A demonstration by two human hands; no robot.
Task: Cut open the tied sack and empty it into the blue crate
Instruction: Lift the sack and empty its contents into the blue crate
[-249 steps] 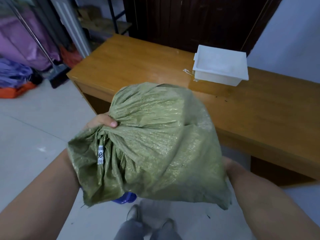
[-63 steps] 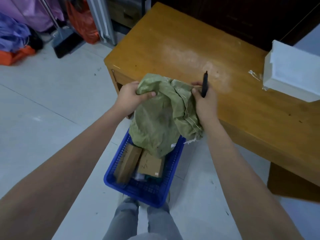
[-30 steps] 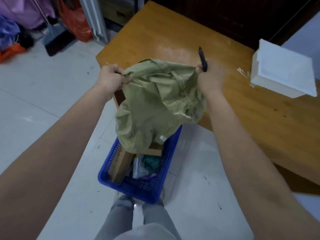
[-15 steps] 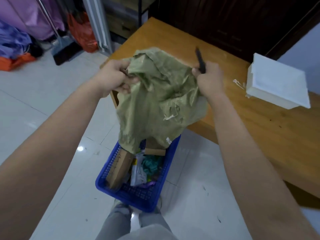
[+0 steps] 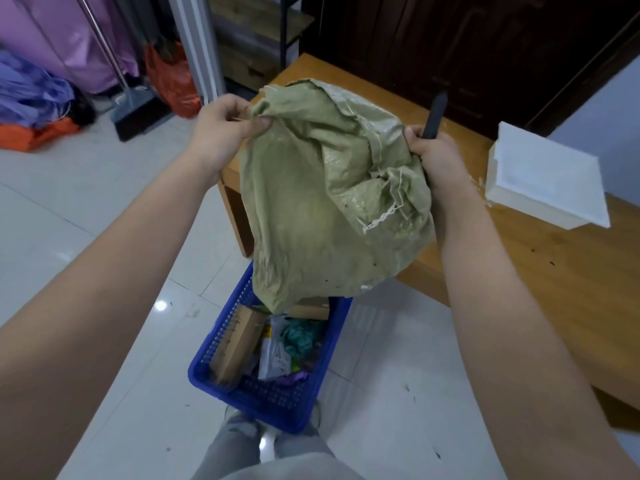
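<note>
Centrally, a wooden table is seen running from the upper middle to the right edge of the frame, with a white box resting on it at the right. A limp green woven sack is held up in the middle of the frame, in front of the table's near corner, its lower end hanging over the blue crate on the white floor at the lower centre. The crate is seen to hold a brown cardboard box, a pale packet and some teal material. One upper corner of the sack is pinched by the left hand, closed around a fold of fabric. The opposite edge is gripped by the right hand, in which a dark cutter is also clasped, pointing upward.
</note>
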